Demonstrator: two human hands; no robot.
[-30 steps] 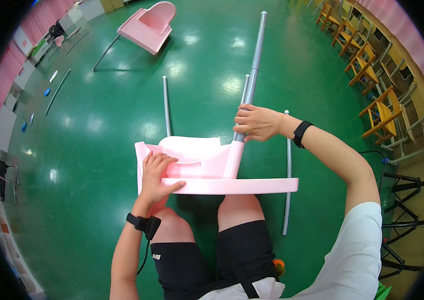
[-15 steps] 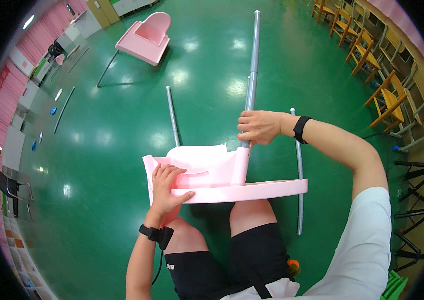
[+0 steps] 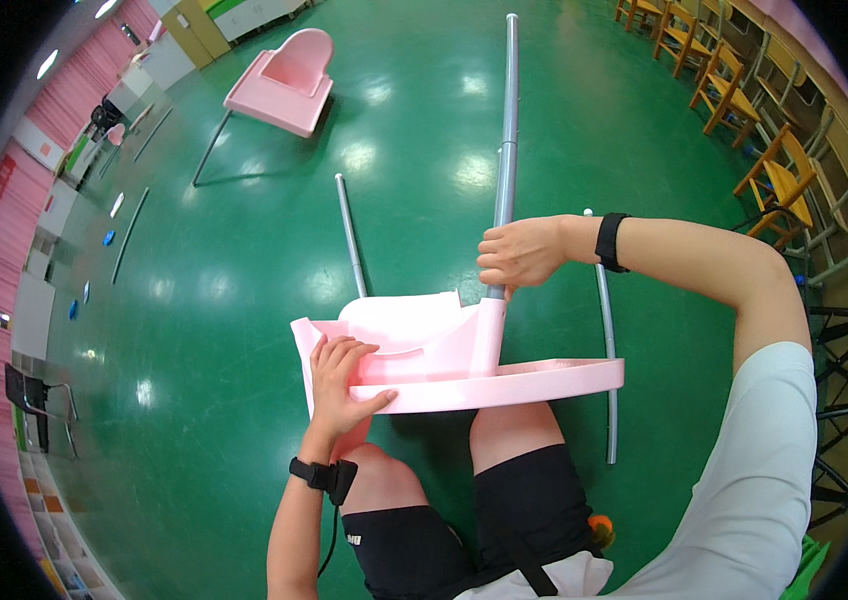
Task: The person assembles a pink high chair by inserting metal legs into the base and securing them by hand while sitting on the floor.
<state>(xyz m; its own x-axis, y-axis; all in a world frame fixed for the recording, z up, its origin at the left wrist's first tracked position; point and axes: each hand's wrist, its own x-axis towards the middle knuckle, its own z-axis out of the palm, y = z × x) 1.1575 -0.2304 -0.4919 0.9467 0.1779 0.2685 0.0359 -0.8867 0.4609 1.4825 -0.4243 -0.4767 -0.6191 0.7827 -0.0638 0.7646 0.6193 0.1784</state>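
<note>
A pink plastic high chair seat (image 3: 444, 350) lies tipped over just above my knees. My left hand (image 3: 342, 388) grips its left part, with the thumb over the near rim and the fingers spread on the inner face. A grey metal tube leg (image 3: 510, 110) points away from me, its near end at the seat's socket (image 3: 487, 340). My closed right hand (image 3: 524, 252) is wrapped round this leg just beyond the socket. How deep the leg sits inside is hidden. Another grey tube (image 3: 351, 235) extends behind the seat at the left.
One more grey tube (image 3: 605, 340) lies on the green floor to the right. Farther off stands a second pink seat (image 3: 279, 92) with a leg. Small blue pieces (image 3: 109, 238) and a tube (image 3: 131, 235) lie at left. Wooden chairs (image 3: 779, 180) line the right side.
My right elbow has swung outward and the forearm is more level, the hand still round the leg. The whole view has shifted slightly. My left hand keeps its hold on the seat.
</note>
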